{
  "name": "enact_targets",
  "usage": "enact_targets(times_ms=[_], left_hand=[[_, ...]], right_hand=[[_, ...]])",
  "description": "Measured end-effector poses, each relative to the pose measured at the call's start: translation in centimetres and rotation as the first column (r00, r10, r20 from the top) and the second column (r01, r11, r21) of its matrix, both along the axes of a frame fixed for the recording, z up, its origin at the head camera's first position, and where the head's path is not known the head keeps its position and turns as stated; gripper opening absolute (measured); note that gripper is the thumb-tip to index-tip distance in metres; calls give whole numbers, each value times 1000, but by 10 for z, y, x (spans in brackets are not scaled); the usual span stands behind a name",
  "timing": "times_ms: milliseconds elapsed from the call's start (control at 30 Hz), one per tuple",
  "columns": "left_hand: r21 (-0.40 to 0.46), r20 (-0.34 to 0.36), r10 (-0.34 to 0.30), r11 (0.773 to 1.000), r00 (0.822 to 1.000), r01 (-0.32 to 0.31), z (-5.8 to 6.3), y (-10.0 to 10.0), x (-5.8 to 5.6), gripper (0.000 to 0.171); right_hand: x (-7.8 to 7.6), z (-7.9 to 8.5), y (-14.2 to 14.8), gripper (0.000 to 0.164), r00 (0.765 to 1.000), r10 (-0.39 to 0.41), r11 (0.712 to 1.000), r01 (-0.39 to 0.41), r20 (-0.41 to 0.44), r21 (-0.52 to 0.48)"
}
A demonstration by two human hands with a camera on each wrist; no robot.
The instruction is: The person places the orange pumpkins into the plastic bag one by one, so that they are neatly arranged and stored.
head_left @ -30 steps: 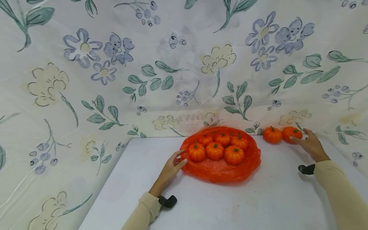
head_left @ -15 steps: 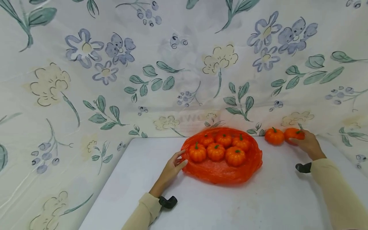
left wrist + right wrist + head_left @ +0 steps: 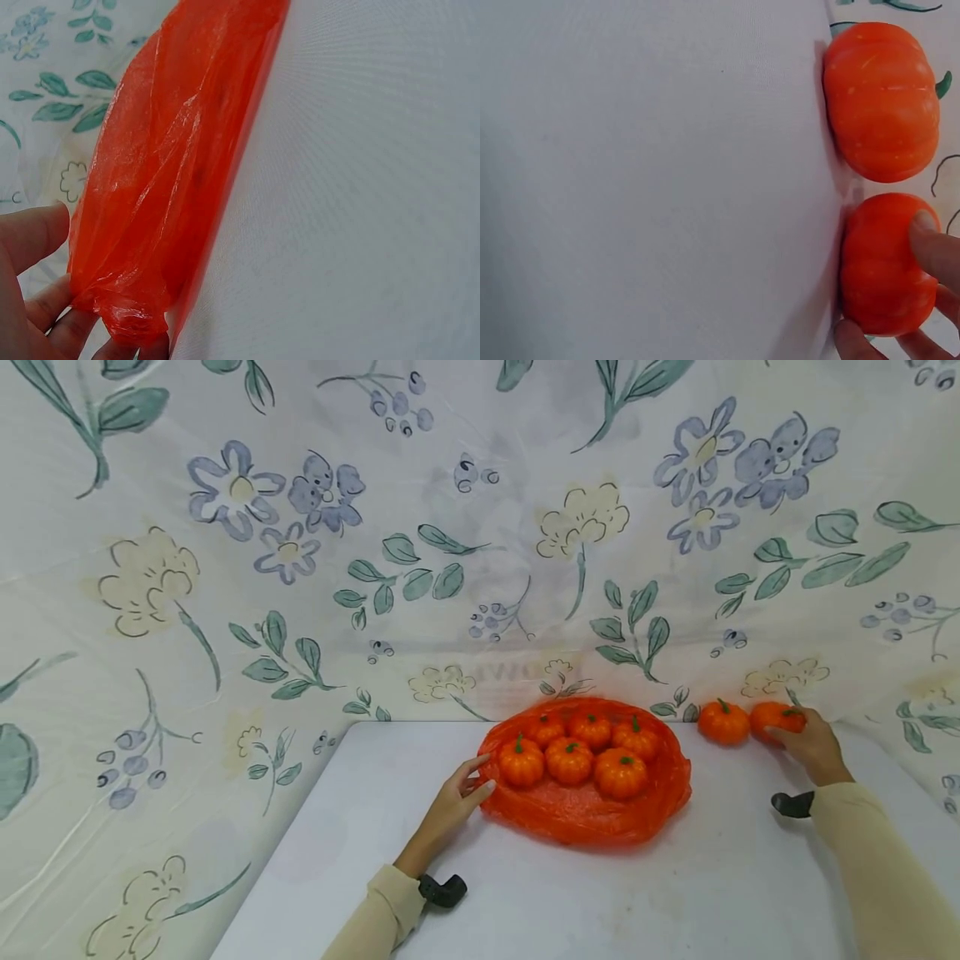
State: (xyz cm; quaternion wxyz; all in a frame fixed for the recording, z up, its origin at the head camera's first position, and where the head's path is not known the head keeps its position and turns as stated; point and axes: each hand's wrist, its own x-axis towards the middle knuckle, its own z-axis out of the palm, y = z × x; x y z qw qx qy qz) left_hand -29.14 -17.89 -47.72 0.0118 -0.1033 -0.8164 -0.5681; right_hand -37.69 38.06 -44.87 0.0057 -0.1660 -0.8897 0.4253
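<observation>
A red plastic bag (image 3: 585, 818) lies spread open on the table, with several small orange pumpkins (image 3: 570, 761) sitting in it in two rows. At its left edge my left hand (image 3: 453, 802) touches the film. The left wrist view shows those fingers behind a bunched corner of the bag (image 3: 165, 165), the thumb spread apart from them. At the far right my right hand (image 3: 817, 747) grips one pumpkin (image 3: 889, 262), thumb on one side and fingers on the other. Just left of it sits another pumpkin (image 3: 723, 722) with a green stem, a small gap between them.
The white table (image 3: 720, 893) carries the bag near its back edge. Behind it hangs a flower-printed sheet (image 3: 420, 627), close to the two outer pumpkins. A black wrist mount (image 3: 442, 891) shows by the left cuff, another mount (image 3: 792, 804) by the right.
My right hand has moved slightly inward and its fingers have closed round the outermost pumpkin. The left hand stays at the bag's edge. The whole head view has shifted a little.
</observation>
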Motion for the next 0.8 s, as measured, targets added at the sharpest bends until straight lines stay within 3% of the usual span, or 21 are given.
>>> enact_targets(times_ms=[367, 800], left_hand=[[-15, 16, 2, 1000, 1000, -2, -1, 0, 2, 53], [3, -5, 23, 1000, 1000, -23, -1, 3, 0, 52]], right_hand=[[6, 4, 3, 86, 1000, -10, 1000, 10, 23, -5], [19, 10, 7, 95, 999, -9, 998, 6, -41, -61]])
